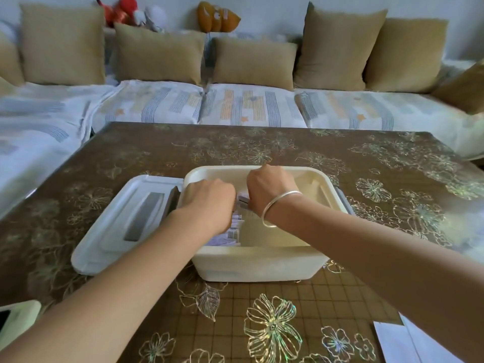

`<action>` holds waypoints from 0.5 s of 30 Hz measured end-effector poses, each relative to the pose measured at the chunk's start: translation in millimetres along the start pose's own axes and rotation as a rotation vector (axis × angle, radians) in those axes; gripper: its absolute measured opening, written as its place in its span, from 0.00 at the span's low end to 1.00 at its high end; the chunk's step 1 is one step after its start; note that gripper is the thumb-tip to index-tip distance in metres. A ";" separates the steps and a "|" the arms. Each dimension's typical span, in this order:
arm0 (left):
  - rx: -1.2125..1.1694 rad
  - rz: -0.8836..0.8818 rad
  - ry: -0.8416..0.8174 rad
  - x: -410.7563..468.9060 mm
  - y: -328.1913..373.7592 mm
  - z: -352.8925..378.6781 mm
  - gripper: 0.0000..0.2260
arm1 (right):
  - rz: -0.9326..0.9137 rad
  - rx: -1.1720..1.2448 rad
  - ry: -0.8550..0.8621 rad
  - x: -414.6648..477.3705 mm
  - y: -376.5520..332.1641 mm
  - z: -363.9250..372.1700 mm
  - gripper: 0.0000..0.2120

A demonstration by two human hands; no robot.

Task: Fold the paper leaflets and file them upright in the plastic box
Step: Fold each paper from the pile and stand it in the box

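A cream plastic box (262, 265) stands open in the middle of the brown table. Several folded leaflets (233, 231) stand upright along its left side. Both my hands reach down into the box. My left hand (209, 199) lies over the row of leaflets, and its fingers are hidden below the back of the hand. My right hand (269, 186), with a silver bangle at the wrist, is beside it, fingers turned down onto a folded leaflet (243, 198) between the two hands. The fingertips of both hands are out of sight.
The box's white lid (123, 224) lies flat, touching the box's left side. Unfolded white sheets (408, 341) lie at the bottom right corner of the table. A white device (15, 320) sits at the left edge. A sofa with cushions runs behind the table.
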State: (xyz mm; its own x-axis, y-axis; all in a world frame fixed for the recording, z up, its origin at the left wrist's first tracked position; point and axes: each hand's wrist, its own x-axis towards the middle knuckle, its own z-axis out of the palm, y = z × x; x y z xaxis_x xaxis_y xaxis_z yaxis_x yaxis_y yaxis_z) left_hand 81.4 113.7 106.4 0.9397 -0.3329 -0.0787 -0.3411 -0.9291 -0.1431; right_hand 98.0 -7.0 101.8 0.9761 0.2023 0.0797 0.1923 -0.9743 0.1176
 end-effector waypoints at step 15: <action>-0.032 0.125 -0.138 -1.7 -14.4 -14.7 0.08 | -0.097 0.267 -0.155 15.5 -11.4 24.6 0.08</action>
State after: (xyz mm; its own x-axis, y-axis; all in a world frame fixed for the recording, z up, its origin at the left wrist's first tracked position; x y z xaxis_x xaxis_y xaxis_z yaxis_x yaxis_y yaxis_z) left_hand 85.1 125.3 123.1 0.8769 -0.4228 -0.2287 -0.4519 -0.8873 -0.0922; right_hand 113.4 4.8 77.3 0.9519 0.2975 -0.0729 0.2847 -0.9472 -0.1477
